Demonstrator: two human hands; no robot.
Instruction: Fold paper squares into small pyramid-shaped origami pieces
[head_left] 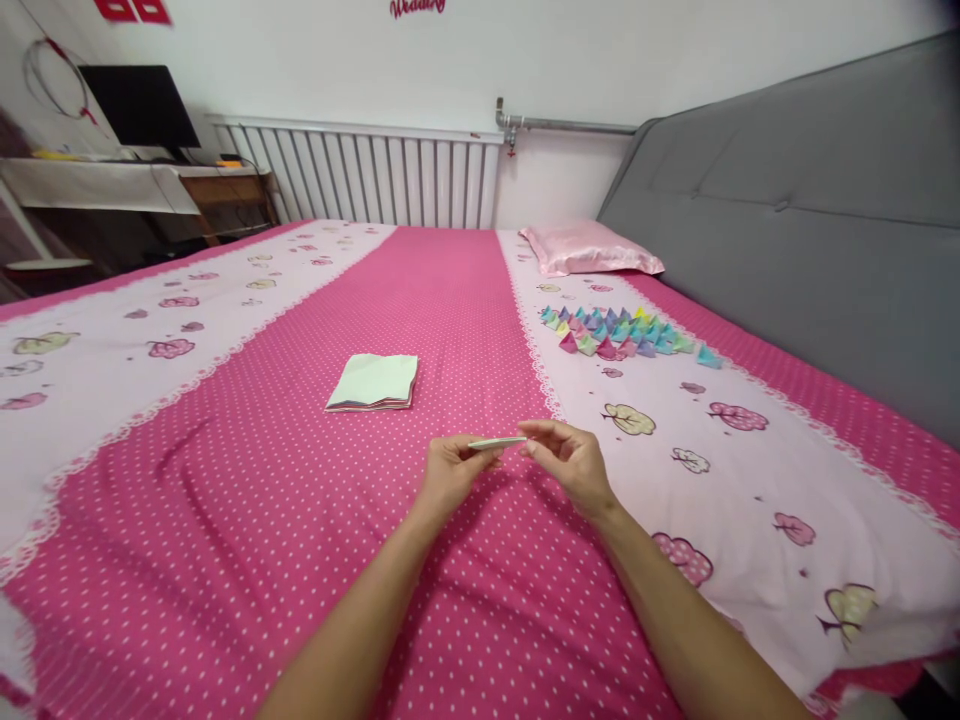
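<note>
Above the bed, between my two hands, is a small pale piece of folded paper (496, 443), seen nearly edge-on. My left hand (452, 472) pinches its left end between thumb and fingers. At its right end, the thumb and fingertips of my right hand (571, 465) close on the tip. Farther forward to the left, a stack of square paper sheets (375, 380) lies on the bed with a pale green sheet on top. Several small folded paper pieces (606, 330) in many colours stand grouped in rows to the right.
A pink dotted bedspread (300, 480) with white printed bands covers the bed. At the far right lies a pink pillow (589, 247) beside the grey headboard (795, 200). A white radiator (375, 175) lines the back wall; a desk with a monitor (140, 108) stands back left.
</note>
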